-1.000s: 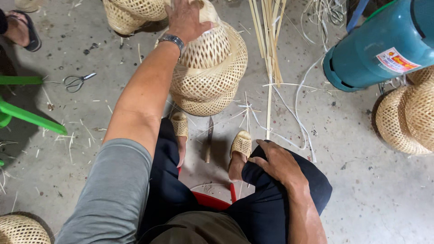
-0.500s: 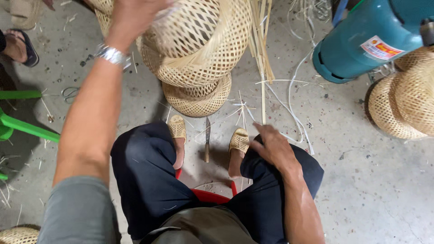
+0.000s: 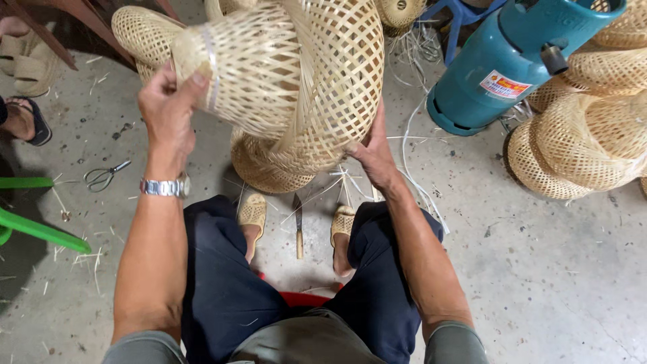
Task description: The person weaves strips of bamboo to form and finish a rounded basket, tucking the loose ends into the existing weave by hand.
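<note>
A concrete floor (image 3: pixel 539 269) littered with cane scraps holds woven baskets (image 3: pixel 579 148), a teal gas cylinder (image 3: pixel 499 61), scissors (image 3: pixel 102 176) and a knife (image 3: pixel 298 232) between the person's feet. The seated person lifts a woven basket (image 3: pixel 296 81) above the knees. The left hand (image 3: pixel 168 111) pinches its narrow end, fingers closed on the rim. The right hand (image 3: pixel 374 155) presses against the wide lower edge, fingers curled on the weave.
</note>
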